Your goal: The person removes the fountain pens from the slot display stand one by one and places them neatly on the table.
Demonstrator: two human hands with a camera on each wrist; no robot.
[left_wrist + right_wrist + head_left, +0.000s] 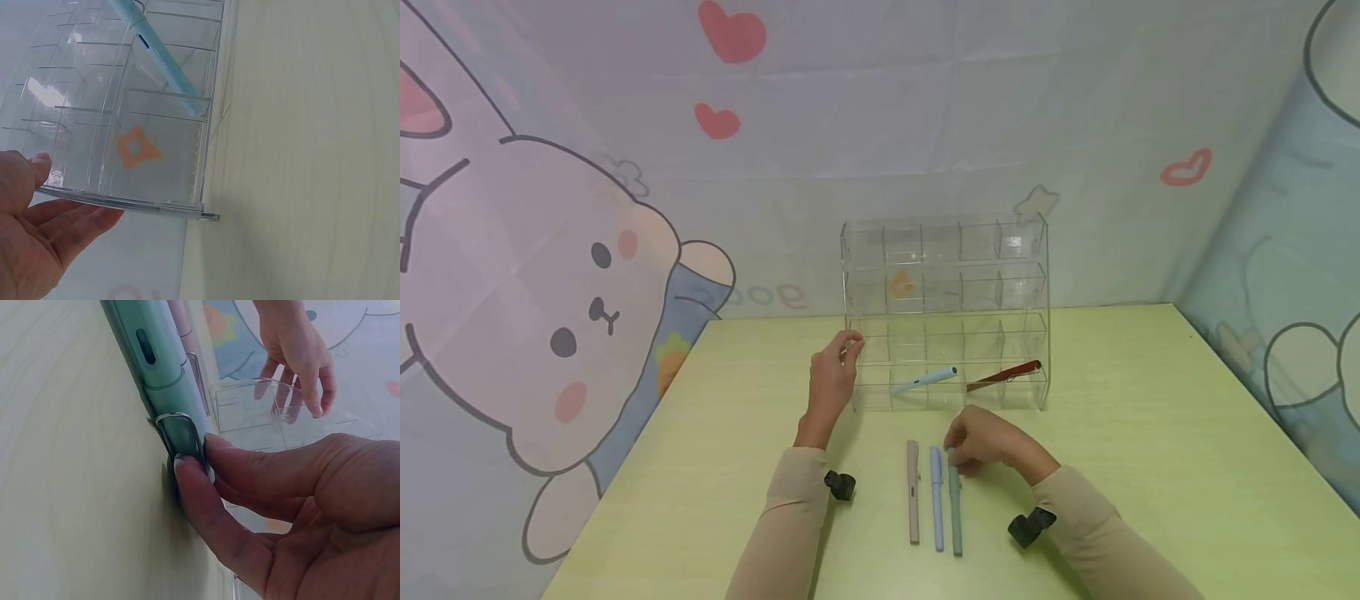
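A clear tiered pen rack (945,323) with small compartments stands at the back of the table. My left hand (832,379) holds its left side panel, thumb on the inner face and fingers behind, as the left wrist view shows. Below the rack, my right hand (990,440) pinches the clip end of a green pen (956,515) between thumb and forefinger. That pen (164,362) lies along the tabletop in the right wrist view. Beside it on the left are a periwinkle-blue pen (937,500) and a beige-grey pen (913,496), roughly parallel.
In the rack's bottom row, a light blue pen (925,380) and a dark red pen (1006,375) lean at a slant to the right. A printed cloth (925,108) hangs behind the yellow-green table (1150,417). Each wrist wears a small black camera (841,485).
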